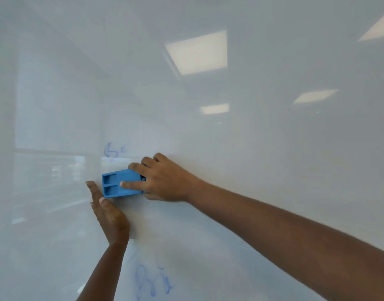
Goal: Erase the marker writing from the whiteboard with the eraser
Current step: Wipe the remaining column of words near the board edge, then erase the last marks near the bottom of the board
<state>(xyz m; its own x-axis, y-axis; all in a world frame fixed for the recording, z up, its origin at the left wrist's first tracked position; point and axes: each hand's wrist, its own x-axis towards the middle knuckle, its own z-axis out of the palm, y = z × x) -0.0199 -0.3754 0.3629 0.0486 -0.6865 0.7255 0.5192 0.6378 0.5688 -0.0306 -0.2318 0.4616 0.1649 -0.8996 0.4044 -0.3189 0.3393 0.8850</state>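
Here the right hand (pixel 165 181) clamps a blue plastic eraser (pixel 119 183) against the glossy whiteboard (pixel 251 148), left hand (pixel 108 211) flat.

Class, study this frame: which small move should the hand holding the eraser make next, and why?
Probably slide the blue eraser, held flat on the whiteboard by the right hand, up and slightly left. Faint blue marks sit just above it; a second scribble lies farther below. The left hand is open beside it.
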